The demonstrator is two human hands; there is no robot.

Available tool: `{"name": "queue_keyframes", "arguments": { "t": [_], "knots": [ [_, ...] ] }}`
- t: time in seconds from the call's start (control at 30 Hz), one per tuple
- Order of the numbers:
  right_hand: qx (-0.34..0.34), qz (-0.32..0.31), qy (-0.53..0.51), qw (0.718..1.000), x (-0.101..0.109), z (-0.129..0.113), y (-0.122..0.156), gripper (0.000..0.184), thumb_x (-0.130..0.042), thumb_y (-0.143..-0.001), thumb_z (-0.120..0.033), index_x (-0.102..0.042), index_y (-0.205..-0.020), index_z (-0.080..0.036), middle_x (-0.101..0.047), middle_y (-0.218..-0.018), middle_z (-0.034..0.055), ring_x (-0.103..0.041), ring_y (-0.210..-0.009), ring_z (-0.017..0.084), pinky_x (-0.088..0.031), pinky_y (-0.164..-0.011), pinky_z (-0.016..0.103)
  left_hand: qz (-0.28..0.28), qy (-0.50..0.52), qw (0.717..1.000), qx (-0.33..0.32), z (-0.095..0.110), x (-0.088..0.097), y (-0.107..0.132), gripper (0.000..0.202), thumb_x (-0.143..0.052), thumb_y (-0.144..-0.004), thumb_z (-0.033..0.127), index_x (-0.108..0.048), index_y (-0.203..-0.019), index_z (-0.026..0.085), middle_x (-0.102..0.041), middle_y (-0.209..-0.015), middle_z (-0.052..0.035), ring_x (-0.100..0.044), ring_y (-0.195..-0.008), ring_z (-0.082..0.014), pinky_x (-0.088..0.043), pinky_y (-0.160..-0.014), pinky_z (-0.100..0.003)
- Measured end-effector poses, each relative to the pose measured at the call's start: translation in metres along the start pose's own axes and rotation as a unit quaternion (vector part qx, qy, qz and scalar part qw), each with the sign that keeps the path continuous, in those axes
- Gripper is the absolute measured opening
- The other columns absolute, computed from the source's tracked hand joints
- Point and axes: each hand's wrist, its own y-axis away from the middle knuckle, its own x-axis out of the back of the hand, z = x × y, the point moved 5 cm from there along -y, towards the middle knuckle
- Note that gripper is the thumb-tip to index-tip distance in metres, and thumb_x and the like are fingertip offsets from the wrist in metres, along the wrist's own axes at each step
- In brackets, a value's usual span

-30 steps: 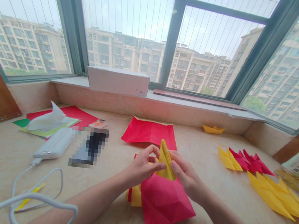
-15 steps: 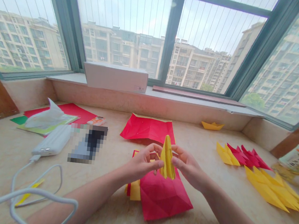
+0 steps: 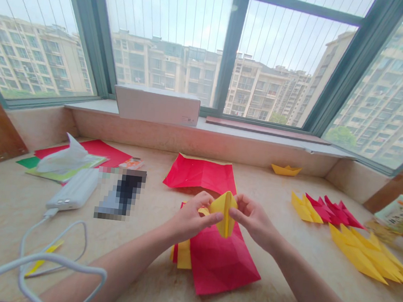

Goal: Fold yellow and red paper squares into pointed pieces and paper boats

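Both my hands hold one folded yellow paper piece above the table's middle. My left hand pinches its left flap between thumb and fingers. My right hand pinches the right flap, and the piece is spread open between them. Under my hands lies a creased red paper sheet on top of a yellow sheet. Another creased red sheet lies flat just beyond.
Folded red and yellow paper pieces lie in rows at the right, and a yellow paper boat sits by the sill. At the left are a white power bank with its cable, coloured sheets and a tissue pack. A white box stands on the sill.
The yellow piece stood as a narrow upright point; now both hands have pulled its flaps apart and it sits wider and lower.
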Motion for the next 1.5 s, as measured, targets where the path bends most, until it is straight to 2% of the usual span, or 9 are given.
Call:
{"name": "queue_keyframes", "arguments": {
  "t": [0.13, 0.23, 0.37, 0.57, 0.8, 1.07, 1.23, 1.33, 1.5],
  "knots": [
    [0.034, 0.002, 0.000, 0.999, -0.005, -0.001, -0.001, 0.032, -0.077, -0.081, -0.043, -0.057, -0.090, -0.019, -0.062, -0.101, 0.0051, -0.061, -0.087, 0.017, -0.051, -0.075, 0.029, 0.019, 0.058, 0.998, -0.026, 0.002, 0.000, -0.001, 0.037, -0.078, -0.075, 0.043, -0.064, -0.095, 0.015, -0.052, -0.118, -0.0084, -0.062, -0.090, -0.0176, -0.055, -0.075, -0.030],
    [0.036, 0.014, -0.020, 0.999, -0.005, 0.001, -0.001, 0.032, -0.078, -0.080, -0.042, -0.056, -0.089, -0.020, -0.061, -0.110, 0.0061, -0.061, -0.089, 0.017, -0.051, -0.076, 0.030, 0.012, 0.099, 0.995, -0.011, -0.002, -0.002, -0.001, 0.038, -0.079, -0.076, 0.036, -0.060, -0.103, 0.016, -0.063, -0.106, -0.0074, -0.064, -0.091, -0.0194, -0.053, -0.079, -0.031],
    [0.038, 0.029, -0.011, 0.999, -0.004, 0.004, -0.001, 0.031, -0.077, -0.080, -0.040, -0.052, -0.083, -0.021, -0.063, -0.089, 0.0020, -0.060, -0.083, 0.017, -0.050, -0.072, 0.029, 0.047, 0.119, 0.991, -0.026, 0.000, -0.003, 0.000, 0.038, -0.080, -0.076, 0.032, -0.052, -0.097, 0.019, -0.066, -0.087, -0.0005, -0.063, -0.074, -0.0134, -0.049, -0.066, -0.023],
    [0.076, 0.102, -0.057, 0.990, -0.001, 0.006, -0.002, 0.044, -0.085, -0.072, -0.034, -0.043, -0.080, -0.023, -0.067, -0.084, -0.0022, -0.063, -0.078, 0.015, -0.051, -0.070, 0.026, 0.077, 0.079, 0.993, -0.042, 0.003, 0.000, 0.000, 0.053, -0.077, -0.078, 0.028, -0.050, -0.122, 0.020, -0.068, -0.104, -0.0067, -0.066, -0.094, -0.0198, -0.052, -0.080, -0.030],
    [0.036, 0.078, -0.048, 0.995, -0.012, 0.006, 0.000, 0.042, -0.084, -0.073, -0.033, -0.059, -0.105, -0.023, -0.072, -0.084, -0.0009, -0.068, -0.078, 0.015, -0.054, -0.071, 0.026, 0.042, -0.035, 0.998, -0.037, 0.007, -0.001, 0.003, 0.026, -0.071, -0.083, 0.036, -0.065, -0.097, 0.016, -0.068, -0.090, -0.0044, -0.063, -0.081, -0.0175, -0.048, -0.073, -0.027],
    [0.062, 0.093, 0.044, 0.993, -0.018, 0.001, 0.007, 0.018, -0.077, -0.080, -0.036, -0.069, -0.087, -0.021, -0.074, -0.085, 0.0021, -0.069, -0.082, 0.019, -0.056, -0.074, 0.032, 0.111, -0.128, 0.983, -0.069, 0.014, -0.001, 0.003, 0.024, -0.067, -0.086, 0.034, -0.057, -0.072, 0.017, -0.059, -0.070, 0.0016, -0.053, -0.069, -0.0136, -0.041, -0.063, -0.024],
    [0.223, 0.131, 0.223, 0.940, -0.009, -0.015, 0.013, 0.005, -0.066, -0.090, -0.023, -0.066, -0.085, -0.023, -0.075, -0.087, 0.0023, -0.069, -0.082, 0.019, -0.054, -0.075, 0.034, 0.093, -0.157, 0.975, -0.125, 0.017, 0.004, 0.003, 0.016, -0.073, -0.081, 0.032, -0.065, -0.085, 0.019, -0.066, -0.087, -0.0030, -0.061, -0.087, -0.0195, -0.047, -0.080, -0.031],
    [0.363, 0.092, 0.314, 0.872, -0.010, -0.030, 0.019, 0.012, -0.061, -0.092, -0.014, -0.065, -0.086, -0.023, -0.075, -0.098, 0.0044, -0.069, -0.097, 0.021, -0.050, -0.089, 0.040, 0.039, -0.100, 0.982, -0.155, 0.019, 0.004, 0.003, 0.050, -0.082, -0.073, 0.035, -0.063, -0.117, 0.021, -0.063, -0.122, -0.0107, -0.057, -0.116, -0.0266, -0.045, -0.099, -0.037],
    [0.438, 0.050, 0.404, 0.801, -0.016, -0.035, 0.025, 0.017, -0.058, -0.091, -0.009, -0.066, -0.090, -0.024, -0.071, -0.115, 0.0062, -0.062, -0.113, 0.022, -0.048, -0.096, 0.042, 0.057, 0.037, 0.997, -0.021, 0.011, 0.003, 0.001, 0.057, -0.062, -0.087, 0.054, -0.056, -0.128, 0.015, -0.064, -0.120, -0.0145, -0.066, -0.098, -0.0235, -0.055, -0.080, -0.033]
  ]
}}
